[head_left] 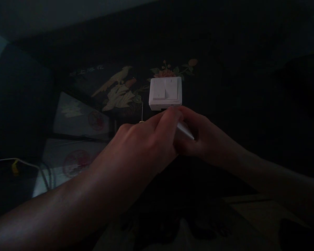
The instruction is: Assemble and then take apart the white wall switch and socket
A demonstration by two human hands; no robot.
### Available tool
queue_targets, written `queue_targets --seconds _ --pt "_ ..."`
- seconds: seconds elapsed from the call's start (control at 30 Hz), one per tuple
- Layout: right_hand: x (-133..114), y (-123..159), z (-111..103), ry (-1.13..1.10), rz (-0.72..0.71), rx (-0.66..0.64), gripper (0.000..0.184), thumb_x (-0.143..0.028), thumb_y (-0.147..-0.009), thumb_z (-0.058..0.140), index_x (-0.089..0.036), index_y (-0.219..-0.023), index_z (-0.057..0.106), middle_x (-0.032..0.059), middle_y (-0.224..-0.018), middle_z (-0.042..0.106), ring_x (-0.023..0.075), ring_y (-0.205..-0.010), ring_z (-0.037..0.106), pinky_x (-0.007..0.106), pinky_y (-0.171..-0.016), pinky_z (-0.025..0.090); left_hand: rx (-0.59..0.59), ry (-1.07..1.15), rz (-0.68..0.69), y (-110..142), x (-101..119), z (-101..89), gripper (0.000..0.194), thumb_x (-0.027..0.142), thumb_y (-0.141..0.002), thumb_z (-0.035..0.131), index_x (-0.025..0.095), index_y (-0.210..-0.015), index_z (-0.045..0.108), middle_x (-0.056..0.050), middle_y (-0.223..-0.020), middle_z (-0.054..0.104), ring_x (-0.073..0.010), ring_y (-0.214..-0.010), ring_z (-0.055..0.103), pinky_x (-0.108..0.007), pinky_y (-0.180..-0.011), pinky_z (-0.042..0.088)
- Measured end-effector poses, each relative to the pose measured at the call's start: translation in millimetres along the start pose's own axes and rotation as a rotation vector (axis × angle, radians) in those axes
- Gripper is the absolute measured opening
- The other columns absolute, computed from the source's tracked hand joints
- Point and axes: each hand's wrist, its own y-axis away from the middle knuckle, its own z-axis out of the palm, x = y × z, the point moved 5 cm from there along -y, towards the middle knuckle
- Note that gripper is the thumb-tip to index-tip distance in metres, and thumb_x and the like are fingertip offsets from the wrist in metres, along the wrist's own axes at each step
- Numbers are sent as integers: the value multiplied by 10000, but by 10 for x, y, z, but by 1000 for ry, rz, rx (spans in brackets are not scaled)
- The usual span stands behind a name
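A white double-rocker wall switch (165, 92) sits on a dark surface painted with a bird and flowers. Just below it my two hands meet. My left hand (146, 139) has its fingers curled, fingertips close under the switch's lower edge. My right hand (199, 137) is closed around a thin white object (185, 131) whose tip pokes out between the hands; I cannot name it in the dim light. A thin pale rod (142, 112) stands up just behind my left knuckles. The scene is very dark.
The bird-and-flower painting (120, 89) spreads left of the switch. Pale panels with red round stamps (78, 139) lie at the left. A white cable with a yellow tag (15, 165) runs along the lower left. A light slab (251, 205) shows at lower right.
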Motion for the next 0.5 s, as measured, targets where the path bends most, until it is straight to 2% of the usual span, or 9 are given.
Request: queue_targets --seconds 0.1,0.2,0.3,0.4,0.5 --pt "-18 0 12 1 -17 -8 328 -218 -725 704 -200 -1019 559 27 -1067 669 188 -959 633 291 -757 501 -21 70 4 13 -1 -27 286 110 -931 413 137 -1171 566 -43 -979 730 -143 -630 675 -227 -483 435" --pt "-11 5 30 -6 -18 -5 330 -237 -730 726 -205 -1012 559 27 -1048 669 190 -951 630 311 -798 502 -33 139 40 53 -8 -62 330 109 -952 401 125 -1242 558 -72 -1145 729 -163 -808 733 -240 -597 531" --pt "-4 5 45 -4 -34 -6 339 -212 -711 730 -206 -1004 562 26 -1025 673 191 -944 625 319 -811 502 -26 162 62 63 -33 -90 331 104 -937 426 148 -1222 589 -82 -1284 691 -182 -959 741 -256 -716 580" --pt "2 5 50 1 -35 -4 329 -197 -704 725 -210 -989 560 28 -1047 680 184 -929 620 312 -788 499 -41 166 79 27 -45 -98 336 103 -913 445 158 -1197 618 -88 -1276 702 -203 -1005 742 -278 -748 600" --pt "1 14 57 -8 -45 5 325 -185 -698 717 -215 -978 556 25 -1045 684 184 -942 623 314 -801 497 -79 133 76 -13 -50 -91 365 110 -886 465 158 -1213 621 -85 -1191 740 -218 -884 766 -292 -642 605"
